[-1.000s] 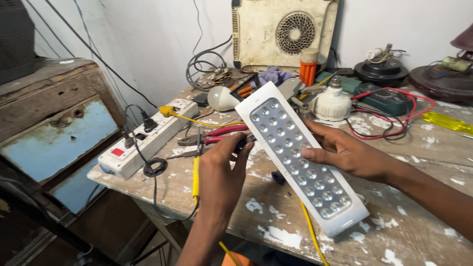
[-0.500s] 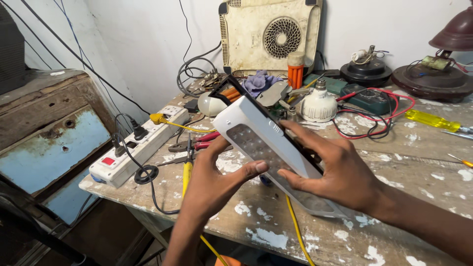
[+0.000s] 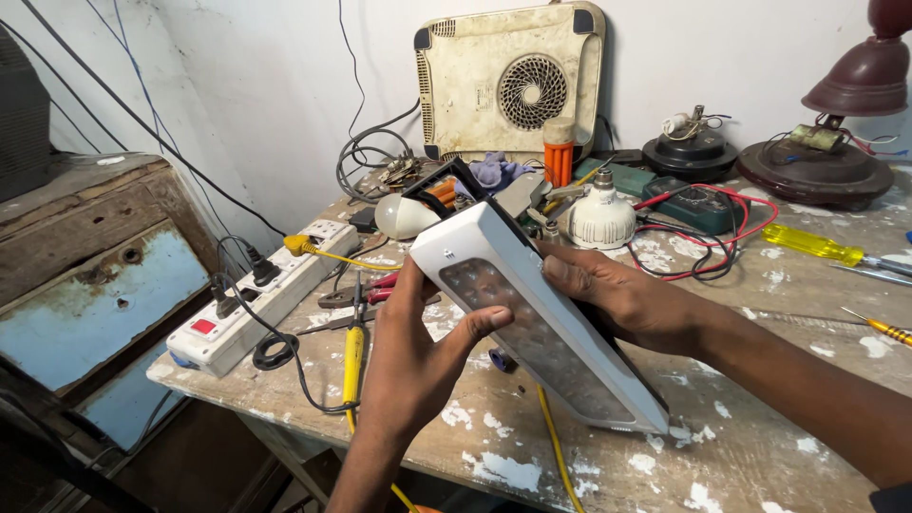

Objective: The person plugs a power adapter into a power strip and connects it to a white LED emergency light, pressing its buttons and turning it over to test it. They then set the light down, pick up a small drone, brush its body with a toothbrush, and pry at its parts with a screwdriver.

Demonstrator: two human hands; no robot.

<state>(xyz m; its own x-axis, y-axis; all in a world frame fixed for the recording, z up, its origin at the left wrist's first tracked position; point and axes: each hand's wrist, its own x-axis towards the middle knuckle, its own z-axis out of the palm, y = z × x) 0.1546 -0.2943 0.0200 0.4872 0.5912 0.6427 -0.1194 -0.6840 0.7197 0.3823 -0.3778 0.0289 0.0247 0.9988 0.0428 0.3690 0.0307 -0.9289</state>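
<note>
Left hand (image 3: 418, 342) and right hand (image 3: 627, 304) both grip the white lamp (image 3: 532, 323), tilted above the workbench (image 3: 760, 456) for inspection.

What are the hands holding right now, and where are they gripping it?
Both hold a long white LED lamp: the left hand grips its near long edge, thumb across the lens; the right hand clasps the far edge.

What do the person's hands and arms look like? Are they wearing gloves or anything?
No gloves. The left hand and right hand are both bare, with no rings, watch or bracelets showing. Both forearms are bare too. Only a dark bit of sleeve peeks in at the bottom right corner, on the right arm.
</note>
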